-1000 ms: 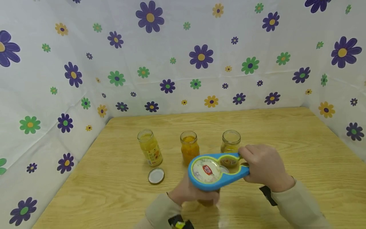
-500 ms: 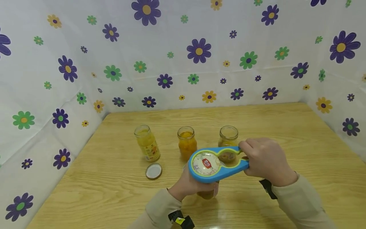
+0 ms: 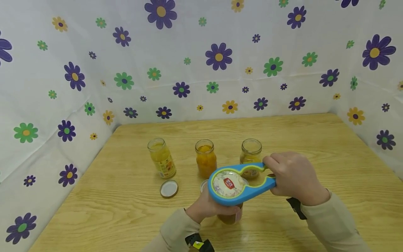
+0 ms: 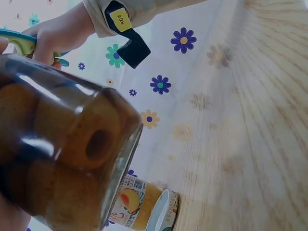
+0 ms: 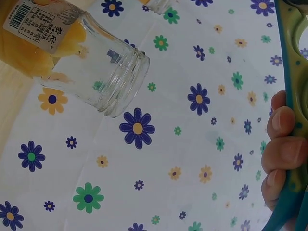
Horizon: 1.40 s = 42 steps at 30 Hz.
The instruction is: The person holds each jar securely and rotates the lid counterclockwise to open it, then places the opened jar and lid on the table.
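In the head view my left hand [image 3: 209, 206] grips a glass jar [image 3: 228, 219] at the front middle. Round brown fruit fills this jar [image 4: 67, 144] in the left wrist view, where it is tilted. A blue jar opener [image 3: 253, 191] with a yellow-green lining lies around the jar's pale lid [image 3: 228, 183], which bears a red label. My right hand [image 3: 291, 176] holds the opener's handle ends, to the right of the lid. Its curled fingers [image 5: 284, 151] also show in the right wrist view. My left fingers are partly hidden under the opener.
Three lidless jars stand behind my hands: a yellow one [image 3: 164, 162] at left, an orange one [image 3: 206, 162] in the middle, a yellow one [image 3: 251, 150] at right. A loose lid [image 3: 169, 189] lies at left. Another lid [image 3: 203, 185] shows partly behind my left hand.
The head view has tilted a little, so the table and jars sit slightly higher in it. Both hands keep their grip; the opener and jar have hardly moved.
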Available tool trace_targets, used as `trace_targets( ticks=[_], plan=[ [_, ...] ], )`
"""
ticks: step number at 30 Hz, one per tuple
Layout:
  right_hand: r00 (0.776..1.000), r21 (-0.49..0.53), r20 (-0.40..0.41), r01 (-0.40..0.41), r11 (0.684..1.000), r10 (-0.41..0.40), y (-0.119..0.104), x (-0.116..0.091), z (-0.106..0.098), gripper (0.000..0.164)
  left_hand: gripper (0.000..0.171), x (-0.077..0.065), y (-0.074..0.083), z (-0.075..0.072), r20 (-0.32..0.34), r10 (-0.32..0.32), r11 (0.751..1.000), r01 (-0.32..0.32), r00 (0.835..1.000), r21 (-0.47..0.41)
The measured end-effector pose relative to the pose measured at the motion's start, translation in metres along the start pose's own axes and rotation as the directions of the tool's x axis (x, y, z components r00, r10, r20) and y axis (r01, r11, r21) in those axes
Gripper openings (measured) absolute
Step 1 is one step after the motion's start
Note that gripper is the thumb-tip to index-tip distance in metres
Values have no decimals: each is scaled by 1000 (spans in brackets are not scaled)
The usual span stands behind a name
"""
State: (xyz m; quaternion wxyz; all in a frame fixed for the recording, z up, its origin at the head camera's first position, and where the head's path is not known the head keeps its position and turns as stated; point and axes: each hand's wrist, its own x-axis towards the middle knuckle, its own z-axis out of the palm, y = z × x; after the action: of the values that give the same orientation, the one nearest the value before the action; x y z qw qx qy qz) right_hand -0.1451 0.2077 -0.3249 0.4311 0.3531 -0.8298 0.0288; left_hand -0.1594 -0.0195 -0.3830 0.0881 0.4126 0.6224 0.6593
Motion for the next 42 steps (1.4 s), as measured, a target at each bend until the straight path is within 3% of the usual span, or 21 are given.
trace_targets(
  ticks=[6,11,18,22,31,36,42],
  plan=[
    [1000,26,15,2,1000,-2,-1,1,-1,24,87,-1,4,0,55,-42,996,46,998,-83],
    [999,40,42,5,999,-6,-1,2,-3,15,87,-2,4,0,107,-31,990,45,994,-134],
    [993,52,119,-2,999,-5,-2,2,-8,25,88,-4,0,-3,172,-38,986,65,984,-154],
    [992,61,122,12,998,-19,-3,3,-10,25,87,-6,-1,-5,217,-27,981,68,976,-183],
    [991,76,128,40,996,-49,-4,3,-12,25,85,-9,0,-7,323,-52,959,138,945,-249],
    [990,85,128,49,995,-60,-3,3,-12,23,84,-10,3,-6,345,-72,953,166,936,-252],
    [990,94,129,52,994,-64,-3,3,-13,28,77,-8,6,-4,358,-33,939,152,933,-308]
  ],
)
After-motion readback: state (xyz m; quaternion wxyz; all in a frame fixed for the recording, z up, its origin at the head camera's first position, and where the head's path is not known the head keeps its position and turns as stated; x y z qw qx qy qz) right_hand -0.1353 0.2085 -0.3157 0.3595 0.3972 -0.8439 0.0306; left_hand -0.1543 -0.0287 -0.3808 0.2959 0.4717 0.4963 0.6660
